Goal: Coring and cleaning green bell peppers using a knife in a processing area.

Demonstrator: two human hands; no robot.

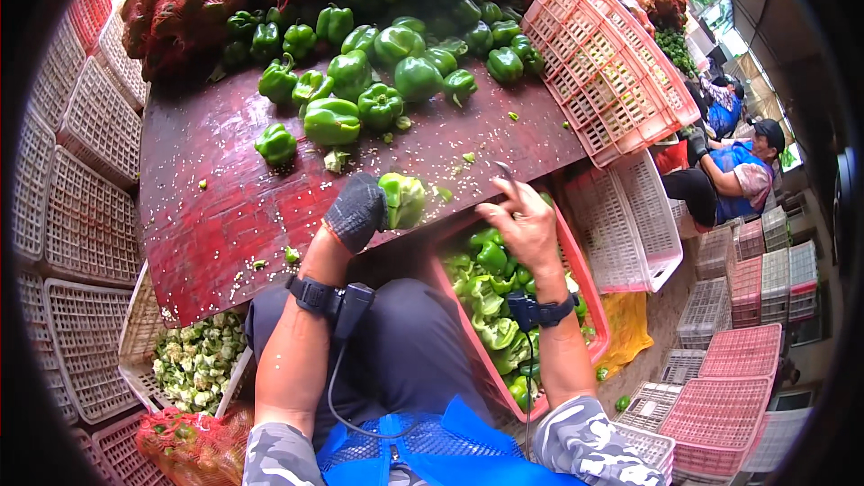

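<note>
My left hand point(357, 211), in a dark knit glove, is closed around a green bell pepper point(405, 201) at the near edge of the table. The pepper's pale green cut side faces right. Just to its right is my bare right hand point(525, 227), its fingers curled on a small knife point(507, 176) with a dark blade pointing up; the handle is mostly hidden. Below this hand, a pink crate point(601, 324) holds cut green peppers point(495, 335). Whole bell peppers point(331, 121) lie piled across the far part of the red tabletop point(216, 189), among scattered seeds.
A pink crate point(603, 63) tilts at the table's right edge, near white crates point(630, 216). At lower left, a crate point(135, 342) holds pepper cores point(193, 369). Stacked crates point(90, 207) line the left. Red mesh sacks point(189, 13) stand behind. Co-workers point(742, 166) sit at far right.
</note>
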